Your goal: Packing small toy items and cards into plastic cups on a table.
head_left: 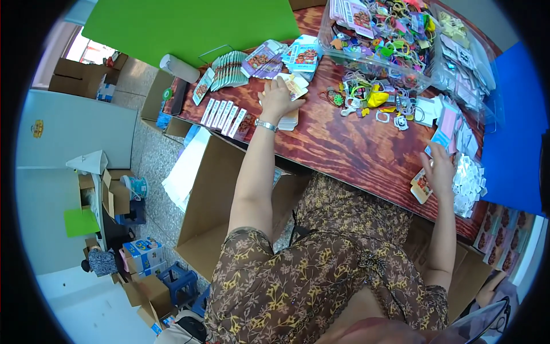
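My left hand (276, 102) lies over cards near the table's far edge, its fingers and thumb spread. Its fingertips touch a pale yellow printed card (297, 87). Below the palm sits a stack of white-edged cards (289, 121). My right hand (439, 172) hovers low at the right side of the table with fingers apart. Beside it lies an orange-brown printed card (422, 188), partly covered by the hand. A heap of small white plastic pieces (468, 183) lies just right of it, and pink and blue cards (447, 127) lie beyond its fingertips.
A clear plastic bin (372, 57) of colourful trinkets stands at the back, with loose hair ties and charms (372, 97) before it. Fanned cards (230, 71) and a row of small card packs (223, 117) lie at the left. An open cardboard box (209, 195) stands below the table edge.
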`<action>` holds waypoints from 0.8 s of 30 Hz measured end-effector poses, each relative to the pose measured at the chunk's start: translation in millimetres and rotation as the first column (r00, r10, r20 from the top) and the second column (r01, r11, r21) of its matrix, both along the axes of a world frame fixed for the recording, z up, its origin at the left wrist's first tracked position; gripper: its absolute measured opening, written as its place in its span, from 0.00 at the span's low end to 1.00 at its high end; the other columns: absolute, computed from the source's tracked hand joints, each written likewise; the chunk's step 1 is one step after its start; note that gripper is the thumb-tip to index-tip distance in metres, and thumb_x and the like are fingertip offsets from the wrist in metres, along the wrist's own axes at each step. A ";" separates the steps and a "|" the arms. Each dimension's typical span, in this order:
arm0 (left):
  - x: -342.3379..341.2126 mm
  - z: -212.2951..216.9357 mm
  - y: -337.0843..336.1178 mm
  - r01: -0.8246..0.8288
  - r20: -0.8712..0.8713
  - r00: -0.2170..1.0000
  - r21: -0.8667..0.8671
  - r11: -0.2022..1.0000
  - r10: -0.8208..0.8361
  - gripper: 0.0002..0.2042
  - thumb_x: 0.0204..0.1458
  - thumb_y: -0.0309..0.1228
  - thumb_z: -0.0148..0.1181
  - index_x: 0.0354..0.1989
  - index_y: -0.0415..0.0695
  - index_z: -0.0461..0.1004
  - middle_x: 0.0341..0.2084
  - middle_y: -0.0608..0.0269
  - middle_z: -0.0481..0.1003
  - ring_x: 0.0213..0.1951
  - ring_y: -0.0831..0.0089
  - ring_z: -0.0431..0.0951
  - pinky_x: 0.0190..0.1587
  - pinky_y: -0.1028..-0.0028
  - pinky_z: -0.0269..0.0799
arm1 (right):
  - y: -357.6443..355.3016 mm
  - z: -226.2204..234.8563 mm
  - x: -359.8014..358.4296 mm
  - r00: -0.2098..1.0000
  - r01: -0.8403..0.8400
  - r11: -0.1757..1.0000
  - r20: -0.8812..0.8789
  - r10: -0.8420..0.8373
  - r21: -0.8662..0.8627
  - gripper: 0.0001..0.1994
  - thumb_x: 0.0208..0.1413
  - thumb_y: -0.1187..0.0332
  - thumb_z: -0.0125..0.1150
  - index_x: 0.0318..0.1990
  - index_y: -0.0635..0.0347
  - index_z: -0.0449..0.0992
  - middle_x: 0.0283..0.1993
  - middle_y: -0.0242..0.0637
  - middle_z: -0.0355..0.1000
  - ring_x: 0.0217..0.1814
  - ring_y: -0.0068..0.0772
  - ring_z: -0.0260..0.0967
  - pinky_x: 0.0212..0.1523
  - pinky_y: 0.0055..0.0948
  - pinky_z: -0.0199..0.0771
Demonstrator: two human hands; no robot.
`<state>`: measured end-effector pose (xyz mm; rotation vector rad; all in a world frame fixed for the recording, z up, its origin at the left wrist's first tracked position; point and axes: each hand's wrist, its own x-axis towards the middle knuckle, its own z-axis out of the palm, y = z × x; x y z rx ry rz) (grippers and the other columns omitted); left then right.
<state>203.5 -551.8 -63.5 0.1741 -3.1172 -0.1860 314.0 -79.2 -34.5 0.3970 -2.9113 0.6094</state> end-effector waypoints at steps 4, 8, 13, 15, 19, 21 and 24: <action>-15.7 -2.9 -10.7 -0.041 0.116 0.993 0.043 0.998 0.036 0.56 0.32 0.54 0.79 0.67 0.35 0.56 0.60 0.40 0.66 0.59 0.47 0.71 0.51 0.42 0.72 | -39.3 -1.4 -9.2 0.993 -0.111 0.990 -0.043 0.108 -0.089 0.20 0.59 0.70 0.64 0.58 0.58 0.73 0.51 0.46 0.73 0.50 0.51 0.74 0.49 0.41 0.75; -14.4 11.8 0.9 -0.061 0.211 0.977 0.115 0.992 0.036 0.60 0.29 0.58 0.80 0.68 0.34 0.55 0.62 0.41 0.61 0.61 0.42 0.67 0.57 0.40 0.67 | -70.3 1.5 -15.3 0.987 -0.159 0.977 -0.024 0.158 -0.145 0.21 0.58 0.70 0.64 0.59 0.57 0.73 0.53 0.46 0.73 0.53 0.51 0.73 0.51 0.42 0.74; -20.6 5.5 -9.0 -0.134 0.263 0.961 0.159 0.978 0.089 0.58 0.31 0.62 0.77 0.66 0.33 0.59 0.63 0.43 0.59 0.63 0.41 0.65 0.60 0.40 0.64 | -97.3 5.6 -15.7 0.971 -0.238 0.956 -0.023 0.238 -0.169 0.22 0.57 0.69 0.65 0.60 0.55 0.72 0.56 0.43 0.72 0.56 0.49 0.72 0.54 0.42 0.76; -24.3 14.5 0.9 -0.138 0.285 0.955 0.173 0.975 0.084 0.57 0.32 0.63 0.76 0.65 0.33 0.61 0.64 0.44 0.59 0.63 0.41 0.65 0.61 0.39 0.63 | -100.1 1.7 -15.7 0.971 -0.240 0.956 -0.035 0.237 -0.168 0.22 0.57 0.69 0.65 0.60 0.55 0.72 0.57 0.43 0.72 0.58 0.49 0.72 0.55 0.41 0.76; -22.1 20.7 5.5 -0.181 0.312 0.939 0.092 0.979 0.144 0.56 0.30 0.60 0.78 0.63 0.32 0.62 0.63 0.44 0.61 0.64 0.41 0.64 0.60 0.32 0.59 | -107.6 1.1 -12.9 0.961 -0.275 0.945 -0.067 0.267 -0.179 0.21 0.56 0.68 0.66 0.58 0.53 0.73 0.56 0.41 0.72 0.56 0.48 0.73 0.53 0.41 0.77; -18.8 20.9 5.8 -0.174 0.277 0.950 0.089 0.981 0.144 0.56 0.30 0.59 0.79 0.62 0.31 0.62 0.61 0.44 0.62 0.63 0.42 0.65 0.60 0.30 0.58 | -110.7 2.8 -11.4 0.964 -0.264 0.945 -0.018 0.265 -0.194 0.22 0.56 0.68 0.66 0.59 0.54 0.73 0.57 0.43 0.72 0.57 0.48 0.73 0.55 0.41 0.76; 6.7 18.9 7.2 -0.060 -0.091 0.994 -0.039 0.997 0.056 0.50 0.29 0.55 0.81 0.56 0.33 0.62 0.54 0.47 0.69 0.57 0.45 0.70 0.62 0.29 0.52 | -118.4 0.6 -11.1 0.959 -0.277 0.942 0.003 0.283 -0.191 0.22 0.57 0.67 0.66 0.59 0.54 0.73 0.56 0.42 0.73 0.56 0.49 0.73 0.55 0.42 0.76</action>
